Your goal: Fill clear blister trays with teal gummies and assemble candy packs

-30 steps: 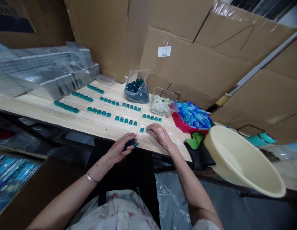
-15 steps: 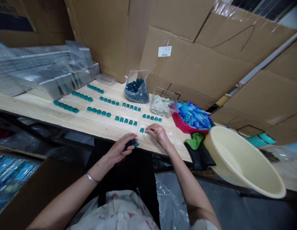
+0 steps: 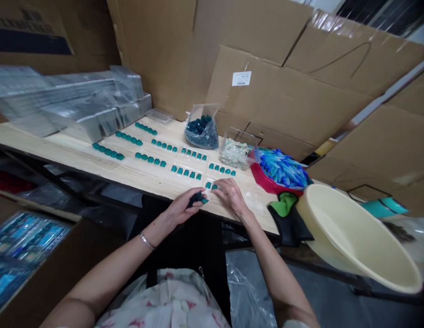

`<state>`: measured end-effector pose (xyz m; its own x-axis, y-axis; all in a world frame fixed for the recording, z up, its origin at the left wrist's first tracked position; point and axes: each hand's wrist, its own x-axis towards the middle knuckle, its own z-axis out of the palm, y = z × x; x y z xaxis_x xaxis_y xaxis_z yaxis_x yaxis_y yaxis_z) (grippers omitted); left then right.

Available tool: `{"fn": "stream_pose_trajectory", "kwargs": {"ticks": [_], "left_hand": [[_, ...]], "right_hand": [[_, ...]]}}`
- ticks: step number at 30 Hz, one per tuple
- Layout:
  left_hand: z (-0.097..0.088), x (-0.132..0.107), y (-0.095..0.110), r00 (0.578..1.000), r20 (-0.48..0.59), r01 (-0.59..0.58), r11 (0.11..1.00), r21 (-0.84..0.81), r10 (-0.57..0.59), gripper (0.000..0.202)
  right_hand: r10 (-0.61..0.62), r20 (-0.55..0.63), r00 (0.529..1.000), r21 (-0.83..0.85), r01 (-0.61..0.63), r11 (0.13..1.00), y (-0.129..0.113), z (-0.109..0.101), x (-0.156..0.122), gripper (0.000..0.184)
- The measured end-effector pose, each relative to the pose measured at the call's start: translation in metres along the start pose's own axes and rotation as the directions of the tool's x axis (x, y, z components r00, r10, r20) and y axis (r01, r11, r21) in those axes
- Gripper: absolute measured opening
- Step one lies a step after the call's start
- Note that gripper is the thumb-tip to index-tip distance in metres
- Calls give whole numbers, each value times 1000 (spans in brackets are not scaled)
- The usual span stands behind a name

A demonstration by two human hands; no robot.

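My left hand [image 3: 183, 206], at the front edge of the table, is closed around several dark teal pieces [image 3: 197, 198]; one sticks out by the fingertips. My right hand [image 3: 231, 196] is over the table with its thumb and forefinger slightly apart. Its fingertips are beside a small teal faceted piece [image 3: 214, 187], which lies right of another teal piece [image 3: 208, 185] on what looks like a clear plastic tray. Whether the fingertips still touch the piece is hard to make out. Similar pieces lie in short rows [image 3: 186, 172] to the left and behind.
Behind the rows stands a clear bag [image 3: 202, 127] of teal pieces. Beside it are a clear box [image 3: 235, 154] of pale pieces and a red basin [image 3: 266, 181] of blue slivers. A cream tub [image 3: 355, 237] and black-green gloves [image 3: 289, 223] are at right, stacked clear trays [image 3: 92, 109] at left.
My right fingers have loosened and drawn slightly back from the second teal piece, which now shows more fully. My left hand keeps its handful. The view has shifted a little.
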<state>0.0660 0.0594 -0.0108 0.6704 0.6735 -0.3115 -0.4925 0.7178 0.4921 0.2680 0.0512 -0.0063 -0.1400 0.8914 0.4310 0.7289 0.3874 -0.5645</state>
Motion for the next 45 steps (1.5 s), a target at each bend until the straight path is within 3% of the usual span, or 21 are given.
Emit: {"fn": "stream_pose_trajectory", "kwargs": {"ticks": [3, 7, 14, 17, 19, 23, 26, 30, 35, 38, 41, 43, 45], "left_hand": [[5, 7, 3, 1000, 18, 5, 997, -72, -4, 13], [15, 15, 2, 997, 58, -34, 982, -184, 46, 6], [26, 25, 2, 985, 87, -119, 959, -259, 146, 3], [25, 26, 4, 985, 40, -156, 971, -182, 166, 6], [24, 24, 1, 984, 36, -173, 984, -44, 174, 14], [25, 21, -8, 979, 94, -200, 952, 231, 183, 27], [28, 21, -12, 973, 118, -225, 917, 328, 197, 29], [31, 22, -9, 973, 177, -200, 930, 307, 151, 28], [34, 21, -4, 974, 219, -100, 978, 184, 58, 24], [38, 17, -3, 976, 216, -72, 982, 173, 33, 20], [43, 14, -4, 982, 186, -74, 974, 216, 33, 18], [50, 17, -6, 983, 178, -96, 961, 259, 50, 17], [61, 19, -12, 972, 234, -99, 947, 306, 26, 17]], "right_hand": [[114, -59, 992, 137, -105, 985, -27, -7, -4, 24], [312, 60, 948, 412, -308, 857, -52, 0, -9, 28], [448, -46, 893, 713, -285, 641, -48, 12, -10, 28], [465, -45, 884, 753, -276, 598, -40, 7, -13, 28], [470, -34, 882, 752, -287, 593, -36, 4, -15, 27], [450, -35, 893, 724, -288, 627, -35, 0, -17, 21], [462, -47, 886, 712, -295, 638, -38, -4, -17, 19], [450, -68, 891, 727, -265, 634, -37, -8, -18, 15], [454, -89, 886, 798, -210, 565, -35, -9, -20, 11], [526, -167, 834, 801, -196, 566, -36, -24, -29, 15], [554, -296, 778, 758, -161, 632, -36, -60, -47, 18], [540, -326, 776, 707, -179, 684, -38, -86, -61, 18], [518, -292, 804, 663, -221, 716, -42, -104, -73, 23]]}}
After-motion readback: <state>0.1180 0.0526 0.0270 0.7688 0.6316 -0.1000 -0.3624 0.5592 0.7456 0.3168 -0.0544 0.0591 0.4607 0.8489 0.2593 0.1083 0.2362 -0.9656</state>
